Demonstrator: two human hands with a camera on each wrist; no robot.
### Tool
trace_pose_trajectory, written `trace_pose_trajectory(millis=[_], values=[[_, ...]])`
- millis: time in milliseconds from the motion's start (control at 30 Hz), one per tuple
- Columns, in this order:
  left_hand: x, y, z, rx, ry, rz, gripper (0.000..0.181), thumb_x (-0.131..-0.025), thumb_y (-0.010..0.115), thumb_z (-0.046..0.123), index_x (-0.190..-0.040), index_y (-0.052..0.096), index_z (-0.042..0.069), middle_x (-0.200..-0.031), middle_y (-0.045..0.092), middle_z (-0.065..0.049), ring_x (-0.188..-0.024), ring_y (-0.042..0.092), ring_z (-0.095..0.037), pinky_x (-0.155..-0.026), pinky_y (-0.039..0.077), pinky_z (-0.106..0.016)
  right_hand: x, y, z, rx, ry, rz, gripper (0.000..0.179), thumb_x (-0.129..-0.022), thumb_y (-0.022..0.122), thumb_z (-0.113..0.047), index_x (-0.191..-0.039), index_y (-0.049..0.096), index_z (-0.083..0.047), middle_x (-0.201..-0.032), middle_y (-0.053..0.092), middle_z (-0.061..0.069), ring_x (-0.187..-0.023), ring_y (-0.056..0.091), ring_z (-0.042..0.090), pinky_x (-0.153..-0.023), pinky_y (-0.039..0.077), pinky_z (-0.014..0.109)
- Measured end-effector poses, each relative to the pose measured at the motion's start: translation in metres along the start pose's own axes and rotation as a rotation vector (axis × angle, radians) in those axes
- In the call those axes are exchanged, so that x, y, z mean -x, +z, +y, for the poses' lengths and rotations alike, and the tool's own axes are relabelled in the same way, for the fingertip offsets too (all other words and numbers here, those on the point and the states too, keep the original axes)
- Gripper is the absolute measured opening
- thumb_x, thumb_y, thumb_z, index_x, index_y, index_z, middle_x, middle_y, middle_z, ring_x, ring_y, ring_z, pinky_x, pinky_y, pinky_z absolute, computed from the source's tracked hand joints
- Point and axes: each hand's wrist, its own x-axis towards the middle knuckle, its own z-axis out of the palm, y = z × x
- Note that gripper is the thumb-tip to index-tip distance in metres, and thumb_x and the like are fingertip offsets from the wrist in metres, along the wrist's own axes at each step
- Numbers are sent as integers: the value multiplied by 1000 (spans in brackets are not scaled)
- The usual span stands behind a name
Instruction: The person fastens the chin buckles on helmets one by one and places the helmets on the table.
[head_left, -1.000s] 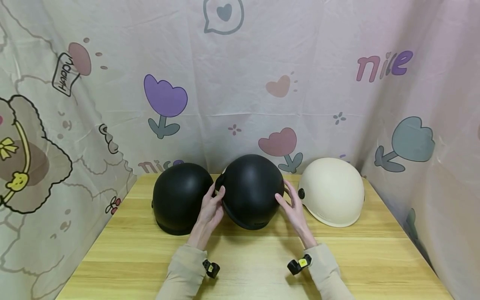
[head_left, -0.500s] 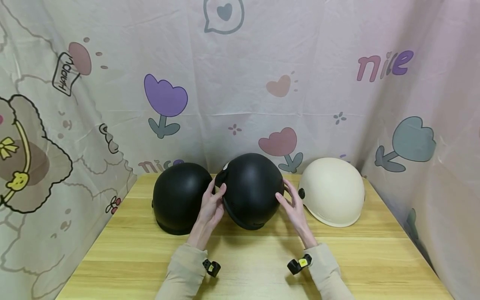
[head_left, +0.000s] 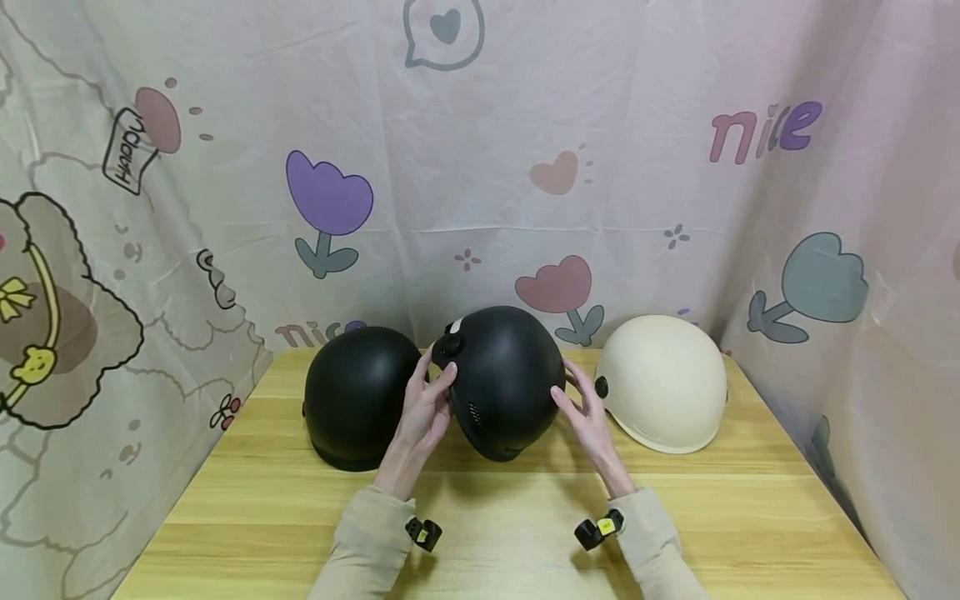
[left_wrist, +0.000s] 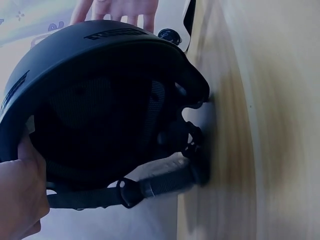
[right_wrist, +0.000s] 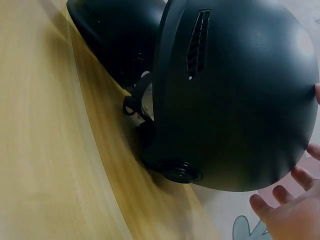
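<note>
One black chin strap (left_wrist: 85, 198) and the dark hollow of the middle black helmet (head_left: 506, 383) reach us from the left wrist; the head view gives us its outer shell. From the right wrist we see, enlarged, a slatted vent (right_wrist: 198, 45) and, towards seven o'clock on the shell, a round knob (right_wrist: 180, 171).

We count three helmets, left to right: a left black helmet (head_left: 363, 398) at nine o'clock from the middle one, the middle one itself, tilted between both hands, and a cream helmet (head_left: 663, 383) at three o'clock. Whether the middle one touches the tabletop (head_left: 502, 533) we cannot tell.

We count two hands and two beige sleeves (head_left: 367, 537). The left hand (head_left: 420, 421), at eight o'clock, slants up towards one; its grip is clamped on the helmet's rim. The right hand (head_left: 588, 421), at four o'clock, slants towards eleven; its grip is spread apart, fingertips against the shell.
</note>
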Motion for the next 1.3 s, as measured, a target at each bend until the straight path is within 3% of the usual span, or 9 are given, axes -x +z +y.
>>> trace_pose_trajectory(millis=[200,367,500,700,1100,1200,1300], values=[[2,5,5,-14,4,-27,63,-103,51,-1,-157,26,18,-109,72,0,-82,72,-9,-76,60,-22,0,0,2,-12,-29,-10,55,-100,59,-5,-152,42,-8,-158,40,14,-141,39,24,-113,37,58],[2,7,7,-20,5,-53,65,-102,51,-2,-158,24,18,-108,73,-1,-80,71,-10,-74,60,-22,1,1,2,-22,-42,-13,55,-99,59,-4,-152,43,-7,-157,42,14,-138,41,15,-111,43,33],[2,8,9,-38,8,-72,63,-102,52,-1,-157,26,19,-107,73,0,-80,71,-11,-74,60,-23,1,1,1,-44,-41,-18,56,-98,60,-3,-152,43,-6,-157,41,15,-139,40,21,-104,44,18],[1,8,13,-102,6,-79,65,-102,53,1,-158,26,21,-108,74,0,-79,71,-11,-73,61,-23,2,3,1,-48,-30,-35,58,-98,60,-2,-153,40,-3,-159,39,18,-143,38,35,-101,43,11],[-1,11,16,-202,30,-80,67,-100,56,0,-158,29,22,-110,74,2,-81,73,-11,-71,61,-27,3,6,1,-39,-37,-49,59,-97,60,-1,-153,39,-1,-161,33,23,-147,33,42,-101,43,10],[-1,12,15,-214,40,-83,67,-100,55,-1,-158,29,22,-110,73,2,-82,73,-10,-71,62,-26,3,6,1,-22,-40,-51,58,-98,60,-2,-153,40,-2,-161,35,20,-147,34,42,-105,44,18],[-2,14,14,-223,40,-77,67,-100,56,-1,-157,31,22,-115,71,2,-88,72,-10,-76,62,-28,3,7,0,-16,-37,-50,57,-99,60,-3,-152,41,-4,-160,37,18,-146,35,40,-112,44,33]])
